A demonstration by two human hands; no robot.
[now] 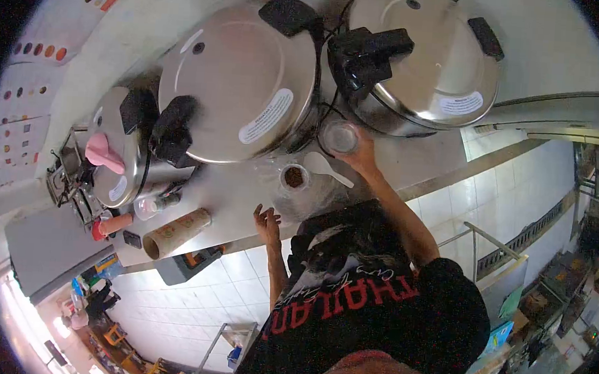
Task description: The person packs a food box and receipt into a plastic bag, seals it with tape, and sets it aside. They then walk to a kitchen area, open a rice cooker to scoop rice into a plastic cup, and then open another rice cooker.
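My right hand [361, 156] is wrapped around a clear plastic cup [340, 137], held just below the black tap [364, 52] of the right-hand steel urn [433, 57]. My left hand [267, 224] hovers open at the front edge of the steel counter [236, 196], with nothing in it. Between my hands, a small open container of brown powder [294, 177] sits in a clear plastic bag. A white plastic spoon [327, 167] lies beside it, close under my right wrist.
A second large steel urn [240, 85] stands in the middle and a third [118, 150], with a pink object on its lid, at the left. A sleeve of paper cups [177, 232] lies on its side near the counter edge, beside a small bottle [149, 208]. White tiled floor lies below.
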